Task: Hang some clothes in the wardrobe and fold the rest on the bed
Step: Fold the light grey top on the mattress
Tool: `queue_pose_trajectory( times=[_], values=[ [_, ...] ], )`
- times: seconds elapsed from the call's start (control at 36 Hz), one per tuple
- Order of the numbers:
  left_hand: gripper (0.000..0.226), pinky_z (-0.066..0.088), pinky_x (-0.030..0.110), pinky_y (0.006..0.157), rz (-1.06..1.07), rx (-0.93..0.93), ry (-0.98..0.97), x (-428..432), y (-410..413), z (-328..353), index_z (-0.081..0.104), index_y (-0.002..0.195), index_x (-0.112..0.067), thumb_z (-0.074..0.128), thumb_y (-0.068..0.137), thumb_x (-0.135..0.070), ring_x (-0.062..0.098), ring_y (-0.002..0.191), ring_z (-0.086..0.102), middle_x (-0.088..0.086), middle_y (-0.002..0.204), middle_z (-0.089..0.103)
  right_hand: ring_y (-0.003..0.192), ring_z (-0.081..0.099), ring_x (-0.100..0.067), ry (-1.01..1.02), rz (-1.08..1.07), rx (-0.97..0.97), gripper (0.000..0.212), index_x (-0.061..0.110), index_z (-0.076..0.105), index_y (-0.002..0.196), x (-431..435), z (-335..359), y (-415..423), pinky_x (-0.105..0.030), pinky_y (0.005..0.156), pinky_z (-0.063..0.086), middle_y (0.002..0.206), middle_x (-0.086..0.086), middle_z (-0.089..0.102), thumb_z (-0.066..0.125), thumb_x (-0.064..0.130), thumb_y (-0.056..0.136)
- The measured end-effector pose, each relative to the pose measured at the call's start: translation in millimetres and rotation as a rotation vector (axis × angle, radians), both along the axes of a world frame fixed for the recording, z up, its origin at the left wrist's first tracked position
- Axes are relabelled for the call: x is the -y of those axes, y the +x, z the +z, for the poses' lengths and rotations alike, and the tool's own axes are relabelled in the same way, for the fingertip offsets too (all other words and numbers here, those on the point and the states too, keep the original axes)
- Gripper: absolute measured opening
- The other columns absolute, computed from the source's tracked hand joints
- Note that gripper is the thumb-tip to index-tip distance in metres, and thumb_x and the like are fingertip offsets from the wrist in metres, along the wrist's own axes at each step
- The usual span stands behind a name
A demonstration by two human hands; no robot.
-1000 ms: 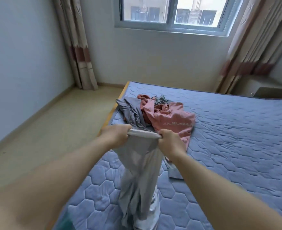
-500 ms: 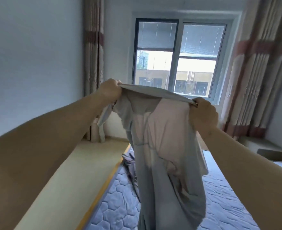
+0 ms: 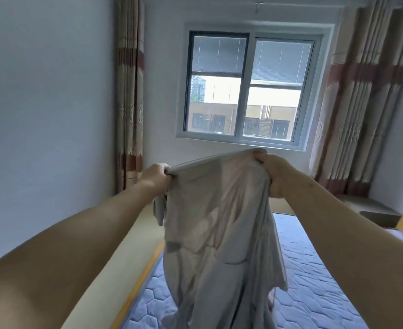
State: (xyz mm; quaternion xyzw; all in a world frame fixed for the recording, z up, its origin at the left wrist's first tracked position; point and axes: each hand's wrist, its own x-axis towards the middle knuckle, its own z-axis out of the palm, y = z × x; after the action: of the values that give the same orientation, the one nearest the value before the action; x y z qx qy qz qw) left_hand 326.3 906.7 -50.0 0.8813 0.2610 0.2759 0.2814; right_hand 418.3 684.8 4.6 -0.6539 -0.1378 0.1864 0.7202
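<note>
A light grey garment (image 3: 219,222) hangs in the air in front of me, stretched by its top edge between both hands. My left hand (image 3: 156,176) grips the top left corner of the cloth. My right hand (image 3: 272,169) grips the top right corner, slightly higher. The garment drapes down over the blue quilted bed (image 3: 314,281) and hides the pile of other clothes behind it. The wardrobe is not in view.
A window (image 3: 248,89) fills the far wall, with striped curtains (image 3: 129,91) at both sides. Beige floor (image 3: 124,262) runs along the bed's left edge beside a pale wall. A low ledge (image 3: 371,207) stands at the far right.
Both hands lifted the grey garment from bed level up into the air and pulled its top edge wider. The view tilted up toward the window.
</note>
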Motion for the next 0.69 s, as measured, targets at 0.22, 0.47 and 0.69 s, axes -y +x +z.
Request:
queue_pose_trajectory(
  times=[0.22,0.47,0.69],
  values=[
    [0.033,0.043,0.023,0.071,-0.677,0.018,-0.617,68.2,-11.1,-30.4,0.049,0.116,-0.011,0.051,0.095,-0.036,0.012,0.084,0.053,0.001,0.097,0.053,0.049,0.062,-0.013,0.164,0.097,-0.06,0.032,0.015,0.061,0.078,-16.0,0.8,-7.1,-0.021,0.055,0.051,0.057,0.0,0.066,0.049,0.039,0.095],
    [0.009,0.047,0.017,0.045,-0.557,0.057,-0.733,48.9,-11.0,-53.9,0.063,0.084,-0.011,0.057,0.087,-0.005,0.006,0.049,0.059,-0.002,0.064,0.065,0.067,0.057,-0.015,0.24,-0.029,-0.065,0.032,0.015,0.06,0.094,-1.4,-10.5,5.8,-0.027,0.061,0.05,0.075,-0.002,0.059,0.047,0.044,0.095],
    [0.025,0.053,0.017,0.049,-0.568,0.351,-1.039,62.8,-7.7,-10.3,0.061,0.083,-0.011,0.042,0.096,0.001,0.007,0.05,0.063,0.002,0.065,0.068,0.05,0.064,-0.019,0.01,0.105,-0.023,0.026,0.005,0.054,0.109,8.5,-31.3,2.9,-0.029,0.046,0.056,0.068,-0.011,0.066,0.064,0.015,0.087]
  ],
)
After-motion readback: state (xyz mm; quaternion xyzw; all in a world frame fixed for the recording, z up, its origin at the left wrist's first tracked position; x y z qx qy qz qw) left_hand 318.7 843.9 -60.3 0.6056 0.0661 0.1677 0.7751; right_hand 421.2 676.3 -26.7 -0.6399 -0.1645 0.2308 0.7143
